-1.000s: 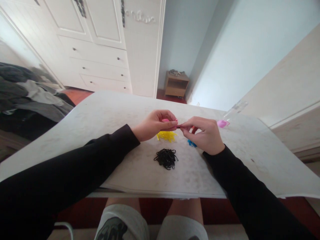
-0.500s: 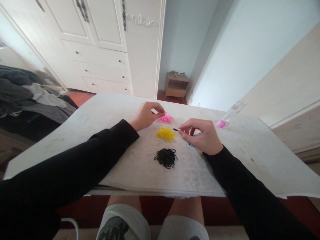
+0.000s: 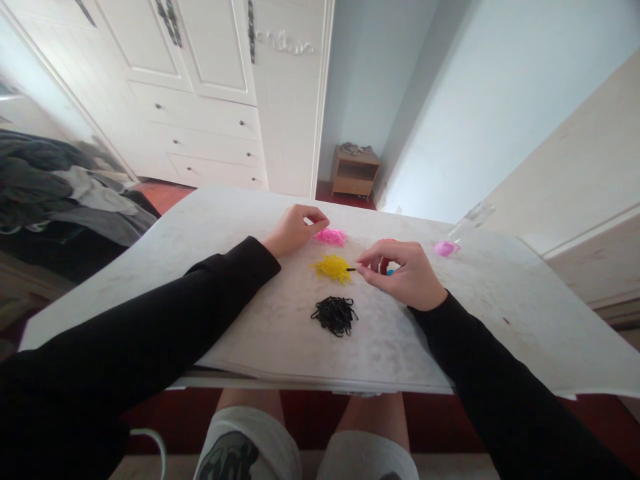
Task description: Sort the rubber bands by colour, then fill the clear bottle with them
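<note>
Right hand [image 3: 414, 275] alone pinching black piece [image 3: 351, 269] | now parted from left hand [image 3: 294, 231] | left's grip, by pink pile [image 3: 334, 237], I can't tell

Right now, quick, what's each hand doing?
Left hand: pinched closed near the pink pile; can't tell if holding anything.
Right hand: pinched closed, holding a black piece.

The black bands [image 3: 335, 316] look rubbery, the tabletop [image 3: 280, 347] smooth, the sleeves [image 3: 150, 333] matt cloth.
</note>
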`<state>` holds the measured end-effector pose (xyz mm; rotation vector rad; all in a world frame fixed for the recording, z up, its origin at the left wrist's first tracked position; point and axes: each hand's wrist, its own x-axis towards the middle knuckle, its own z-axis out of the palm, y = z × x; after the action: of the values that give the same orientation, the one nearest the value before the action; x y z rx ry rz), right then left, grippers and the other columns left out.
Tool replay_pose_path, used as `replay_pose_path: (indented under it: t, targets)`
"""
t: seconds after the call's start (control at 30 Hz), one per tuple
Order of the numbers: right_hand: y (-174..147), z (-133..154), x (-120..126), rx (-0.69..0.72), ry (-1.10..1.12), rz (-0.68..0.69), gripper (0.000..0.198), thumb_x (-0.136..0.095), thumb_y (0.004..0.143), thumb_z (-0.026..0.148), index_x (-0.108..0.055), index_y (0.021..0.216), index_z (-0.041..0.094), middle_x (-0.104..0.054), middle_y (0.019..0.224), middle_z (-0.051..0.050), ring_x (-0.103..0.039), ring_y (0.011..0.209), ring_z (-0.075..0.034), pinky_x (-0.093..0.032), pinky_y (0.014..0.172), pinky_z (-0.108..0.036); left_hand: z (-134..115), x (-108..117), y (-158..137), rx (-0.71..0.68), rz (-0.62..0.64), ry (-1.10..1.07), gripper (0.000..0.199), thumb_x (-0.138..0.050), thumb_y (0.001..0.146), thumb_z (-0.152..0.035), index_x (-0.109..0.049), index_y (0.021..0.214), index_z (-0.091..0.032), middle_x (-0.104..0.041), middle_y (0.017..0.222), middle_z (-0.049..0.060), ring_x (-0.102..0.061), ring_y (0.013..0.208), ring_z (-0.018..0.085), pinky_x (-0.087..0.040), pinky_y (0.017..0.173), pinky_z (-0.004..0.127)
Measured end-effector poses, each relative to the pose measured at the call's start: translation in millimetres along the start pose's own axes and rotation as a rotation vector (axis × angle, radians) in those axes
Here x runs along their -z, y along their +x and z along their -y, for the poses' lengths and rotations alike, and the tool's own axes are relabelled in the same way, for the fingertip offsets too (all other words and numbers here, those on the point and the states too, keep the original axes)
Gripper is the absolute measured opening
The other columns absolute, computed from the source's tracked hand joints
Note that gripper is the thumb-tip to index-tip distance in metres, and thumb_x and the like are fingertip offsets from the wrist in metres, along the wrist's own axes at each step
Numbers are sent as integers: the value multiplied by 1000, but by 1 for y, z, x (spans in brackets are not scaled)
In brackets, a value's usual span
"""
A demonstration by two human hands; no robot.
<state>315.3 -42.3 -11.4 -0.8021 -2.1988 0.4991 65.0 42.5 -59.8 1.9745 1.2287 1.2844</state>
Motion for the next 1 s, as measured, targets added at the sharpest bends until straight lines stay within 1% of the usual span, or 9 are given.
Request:
replay_pose_path:
  t: [0.17, 0.3, 0.4, 0.53, 0.7, 0.8, 0.87, 0.93, 1.0]
  targets:
    - [0, 4, 0, -4, 149, 136, 6, -75, 82, 21, -76, 81, 16, -75, 73, -2, -60, 55, -8, -49, 51, -20, -6, 1, 0, 54, -70, -33, 15, -65, 87, -20, -74, 76, -14, -75, 79, 5, -64, 76, 14, -47, 72, 27]
    - [-1, 6, -3, -3, 233, 266, 9, -78, 82, 24, -76, 82, 15, -75, 71, -2, -61, 55, -8, -48, 50, -19, -9, 1, -1, 58, -86, -30, 16, -63, 86, -20, -71, 74, -15, -73, 77, 4, -62, 75, 14, -45, 71, 27]
    - [-2, 7, -6, -7, 291, 332, 8, -79, 82, 22, -77, 86, 15, -77, 75, -3, -63, 57, -8, -49, 51, -19, -9, 1, -1, 57, -86, -34, 15, -62, 85, -21, -71, 74, -14, -72, 75, 4, -61, 74, 14, -44, 70, 26]
    - [-3, 7, -7, -1, 317, 425, 7, -76, 83, 17, -77, 89, 15, -79, 80, -4, -64, 58, -8, -52, 55, -20, -5, -2, 0, 37, -75, -35, 16, -62, 85, -23, -70, 75, -14, -70, 74, 4, -59, 72, 13, -44, 69, 26]
    - [-3, 5, -6, -2, 296, 491, 10, -77, 82, 17, -77, 92, 15, -79, 80, -3, -64, 57, -9, -48, 51, -19, 1, -4, 1, 15, -85, -19, 16, -61, 84, -24, -69, 74, -15, -69, 72, 3, -59, 70, 14, -43, 65, 27]
    - [-3, 3, -5, -3, 269, 470, 12, -77, 82, 21, -77, 92, 15, -79, 84, -4, -64, 57, -9, -48, 50, -20, 1, -5, 2, 4, -88, -15, 17, -61, 84, -25, -69, 74, -15, -68, 71, 3, -58, 68, 14, -43, 64, 27]
    - [-2, 1, -3, -1, 247, 412, 13, -78, 82, 24, -77, 91, 16, -78, 83, -4, -63, 57, -9, -48, 51, -21, 0, -5, 1, 0, -89, -17, 17, -61, 84, -26, -69, 73, -15, -68, 70, 2, -57, 68, 14, -42, 63, 27]
    - [1, -3, 2, -9, 214, 296, 12, -79, 81, 26, -76, 88, 16, -77, 80, -3, -62, 56, -9, -49, 51, -23, -2, -5, 0, 3, -82, -23, 18, -60, 83, -28, -68, 73, -15, -67, 69, 2, -57, 67, 14, -43, 63, 27]
    - [4, -11, 12, -23, 148, 92, 10, -78, 81, 25, -75, 85, 17, -75, 79, -3, -61, 58, -11, -49, 53, -25, -3, -6, 0, 10, -74, -30, 19, -60, 82, -29, -68, 72, -16, -67, 69, 2, -57, 67, 14, -43, 63, 27]
